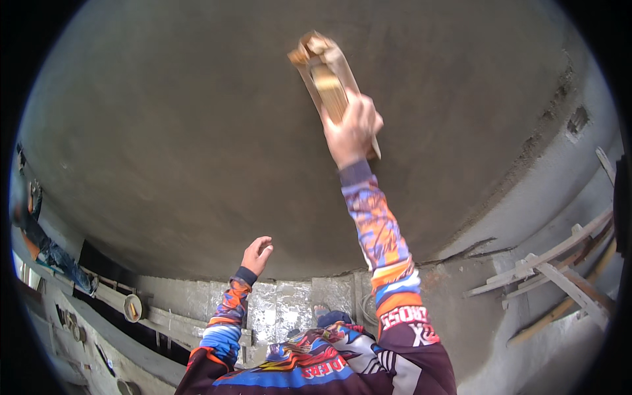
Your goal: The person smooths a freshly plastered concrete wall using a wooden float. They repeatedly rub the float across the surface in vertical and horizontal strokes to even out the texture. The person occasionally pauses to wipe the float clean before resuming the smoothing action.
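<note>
My right hand (354, 131) is wrapped around the handle of a wooden plastering float (340, 64), reaching up and forward. The float's board lies against or just off a broad grey plastered wall (217, 125); I cannot tell if it touches. Its far end looks ragged and is slightly blurred. Lower and to the left, my left hand (257, 255) holds nothing. Its fingers are loosely bent, with the thumb apart from them, near the wall's lower edge.
Wooden boards (566, 276) are nailed together at the right. Another person (49, 250) is at the far left, beside a ledge. A round pan (133, 308) sits on planks (168, 322) at lower left. The wall has a rough edge and a square hole (577, 121) near its right side.
</note>
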### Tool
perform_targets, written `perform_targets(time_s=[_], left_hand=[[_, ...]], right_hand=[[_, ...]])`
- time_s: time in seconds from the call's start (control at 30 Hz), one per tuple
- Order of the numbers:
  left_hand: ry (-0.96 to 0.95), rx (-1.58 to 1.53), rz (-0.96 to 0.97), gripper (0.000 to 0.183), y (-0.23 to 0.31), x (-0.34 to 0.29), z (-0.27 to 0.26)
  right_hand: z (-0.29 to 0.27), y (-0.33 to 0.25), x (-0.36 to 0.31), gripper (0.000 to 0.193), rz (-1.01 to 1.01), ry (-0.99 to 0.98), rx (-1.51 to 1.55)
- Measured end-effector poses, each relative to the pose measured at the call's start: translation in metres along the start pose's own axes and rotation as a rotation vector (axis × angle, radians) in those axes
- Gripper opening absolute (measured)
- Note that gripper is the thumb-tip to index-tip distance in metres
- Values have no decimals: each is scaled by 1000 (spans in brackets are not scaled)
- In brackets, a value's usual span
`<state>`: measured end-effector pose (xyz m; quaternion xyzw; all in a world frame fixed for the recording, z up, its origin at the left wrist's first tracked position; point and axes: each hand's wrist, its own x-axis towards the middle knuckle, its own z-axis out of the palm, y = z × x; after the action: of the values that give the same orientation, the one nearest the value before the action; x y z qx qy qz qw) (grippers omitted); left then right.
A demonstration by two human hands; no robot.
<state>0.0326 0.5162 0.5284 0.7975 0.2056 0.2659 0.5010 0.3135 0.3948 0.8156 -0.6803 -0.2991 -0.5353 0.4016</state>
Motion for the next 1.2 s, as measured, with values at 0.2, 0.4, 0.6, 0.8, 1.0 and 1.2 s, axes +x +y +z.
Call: perform_targets(time_s=[0.2, 0.4, 0.6, 0.8, 1.0, 1.2], left_hand=[[146, 247, -234, 21, -148, -141, -76], [234, 212, -172, 20, -147, -116, -32], [-52, 24, -81, 30, -34, -39, 5], [63, 422, -309, 26, -130, -147, -82], [103, 333, 168, 27, -4, -15, -23], [0, 139, 80, 33, 12, -23, -15]], right_hand=[[-61, 131, 15, 64, 553, 209, 120], [-39, 54, 108, 42, 345, 289, 35], [-11, 35, -61, 70, -212, -203, -40], [-36, 99, 35, 54, 297, 255, -107], [6, -50, 107, 49, -192, 56, -79], [-13, 38, -32, 63, -486, -437, -69]])
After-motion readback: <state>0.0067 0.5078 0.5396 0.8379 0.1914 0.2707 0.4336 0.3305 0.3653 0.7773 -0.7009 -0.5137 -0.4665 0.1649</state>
